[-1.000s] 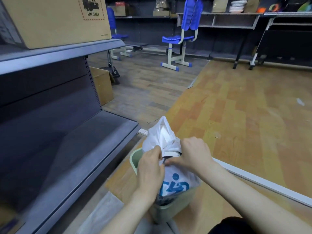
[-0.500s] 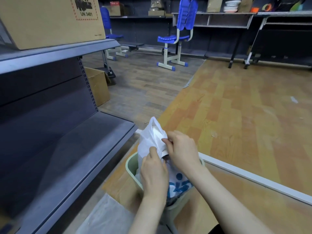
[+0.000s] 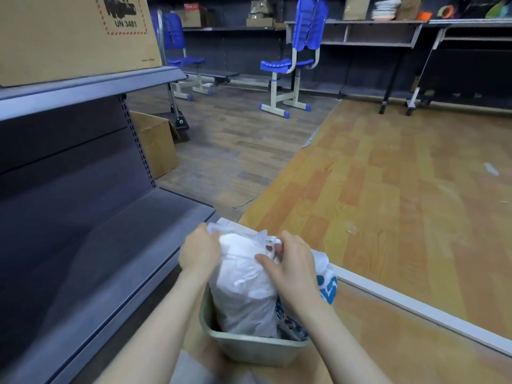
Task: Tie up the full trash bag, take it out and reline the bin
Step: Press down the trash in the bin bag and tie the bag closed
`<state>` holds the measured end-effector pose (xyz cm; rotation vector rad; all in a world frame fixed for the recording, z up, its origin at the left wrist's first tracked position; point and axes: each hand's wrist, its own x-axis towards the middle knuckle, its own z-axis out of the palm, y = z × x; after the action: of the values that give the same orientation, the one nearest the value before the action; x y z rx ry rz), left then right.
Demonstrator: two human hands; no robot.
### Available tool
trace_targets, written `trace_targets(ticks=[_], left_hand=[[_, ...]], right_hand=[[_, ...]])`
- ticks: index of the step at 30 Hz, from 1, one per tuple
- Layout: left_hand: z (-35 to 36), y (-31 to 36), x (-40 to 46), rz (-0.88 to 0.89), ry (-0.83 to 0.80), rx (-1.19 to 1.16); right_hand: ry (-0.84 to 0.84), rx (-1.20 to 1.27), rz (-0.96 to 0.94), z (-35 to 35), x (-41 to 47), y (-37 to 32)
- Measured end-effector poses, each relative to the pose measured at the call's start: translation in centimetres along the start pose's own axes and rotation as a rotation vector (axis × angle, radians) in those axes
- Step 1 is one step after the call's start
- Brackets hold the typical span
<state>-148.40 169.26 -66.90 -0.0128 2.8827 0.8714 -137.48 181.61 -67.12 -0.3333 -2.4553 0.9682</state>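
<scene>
From the head view, your left hand [image 3: 200, 252] grips the left side of the white trash bag [image 3: 243, 284], fingers curled into the plastic. Your right hand [image 3: 291, 266] pinches the gathered plastic at the bag's top right, thumb pressed against the bag and fingers curled round the bunch. The bag sits in the pale green bin [image 3: 257, 349] on the wooden floor [image 3: 388, 189], just beside the grey shelf [image 3: 110, 245]. A blue chair [image 3: 293, 62] stands well apart.
</scene>
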Motion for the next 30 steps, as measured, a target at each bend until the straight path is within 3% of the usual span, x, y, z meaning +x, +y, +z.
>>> trace_targets(ticks=[4,9,11,13,14,16,18,22,27,30], left_hand=[[-0.8,-0.3,0.3,0.442,0.29,0.474],[0.5,-0.4,0.8,0.591,0.207,0.469],[0.2,-0.7,0.8,0.574,0.183,0.458],[-0.5,-1.0,1.3,0.547,0.163,0.363],[-0.5,-1.1,1.5,0.536,0.157,0.32],[-0.6,-1.1,2.1,0.537,0.154,0.216],[-0.5,-0.8,2.3,0.563,0.146,0.182],[-0.1,-0.1,2.6,0.558,0.102,0.123],[0.9,2.3,1.0,0.606,0.052,0.096],[2.2,1.7,0.3,0.714,-0.122,-0.022]], right_hand=[[-0.011,-0.024,-0.092,0.7,0.2,0.0],[0.105,-0.082,-0.158,2.6,0.2,-0.3],[0.114,-0.185,-0.226,3.2,0.5,-0.3],[-0.032,-0.394,-0.359,2.9,1.6,-0.7],[-0.204,-0.443,-0.407,2.4,2.5,-1.1],[-0.573,-0.372,-0.442,1.6,4.0,-1.0],[-0.751,-0.316,-0.424,1.4,4.7,-1.3],[-0.877,-0.387,-0.376,1.7,4.7,-1.9],[-0.902,-0.439,-0.276,1.7,4.6,-0.4],[-0.86,-0.384,-0.237,1.3,4.8,0.4]])
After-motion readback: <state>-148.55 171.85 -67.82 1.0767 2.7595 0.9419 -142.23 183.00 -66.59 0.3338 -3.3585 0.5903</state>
